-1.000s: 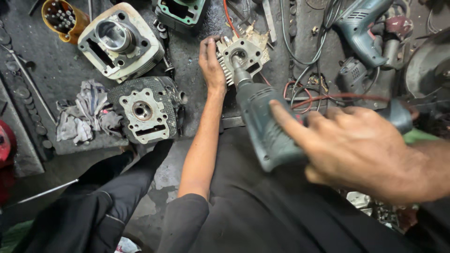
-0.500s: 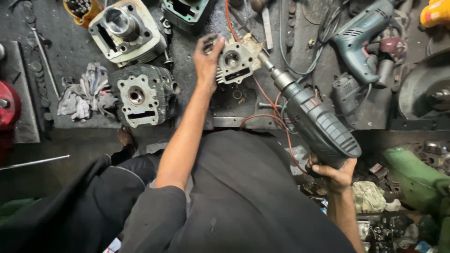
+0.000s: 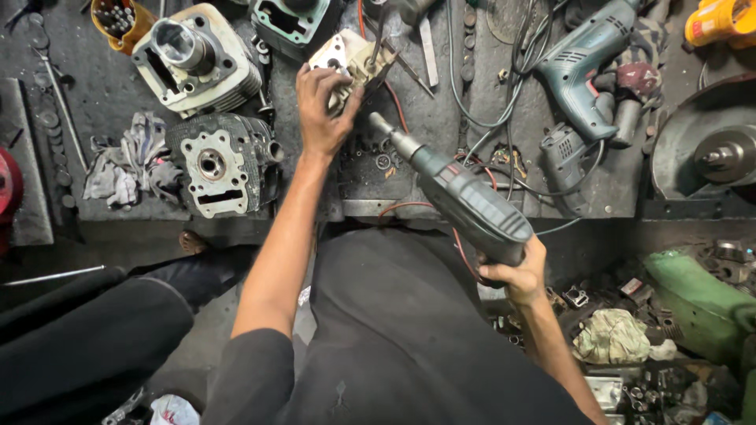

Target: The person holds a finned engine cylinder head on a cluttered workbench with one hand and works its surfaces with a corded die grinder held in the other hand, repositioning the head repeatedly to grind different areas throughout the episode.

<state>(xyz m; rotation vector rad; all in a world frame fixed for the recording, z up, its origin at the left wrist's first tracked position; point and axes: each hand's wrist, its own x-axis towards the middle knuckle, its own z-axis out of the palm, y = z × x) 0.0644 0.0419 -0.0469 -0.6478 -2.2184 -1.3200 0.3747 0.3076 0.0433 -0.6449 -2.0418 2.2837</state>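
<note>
The left hand (image 3: 321,110) has its grip closed around a small pale engine casting (image 3: 350,61), pressing it on the dark desk (image 3: 441,126) at about 12 o'clock from the body. The right hand (image 3: 516,275) has its grip wrapped tight on the handle of a grey-green electric drill (image 3: 465,197), which points up toward 11 o'clock, with the tip of its chuck just beside the casting but not touching it.

The casting looks like stiff metal, rather light for one hand, with sharp edges and probably oily skin, so it may slip; the flat sides under the palm seem the safest place to hold. The drill looks heavy at the body, so the thick handle is the good place, and its red cable (image 3: 409,208) hangs in front of the lap.

At 10 o'clock lies a dark finned cylinder head (image 3: 220,165), and beyond it a pale cylinder block (image 3: 197,59) with a shining sleeve. A grey rag (image 3: 126,169) lies at 9 o'clock. At 1 o'clock rests a second drill (image 3: 587,67) among black cables, and at 2 o'clock a round metal disc (image 3: 709,149). Small washers (image 3: 383,161) and loose parts lie near the left wrist and could get in the way of the casting.
</note>
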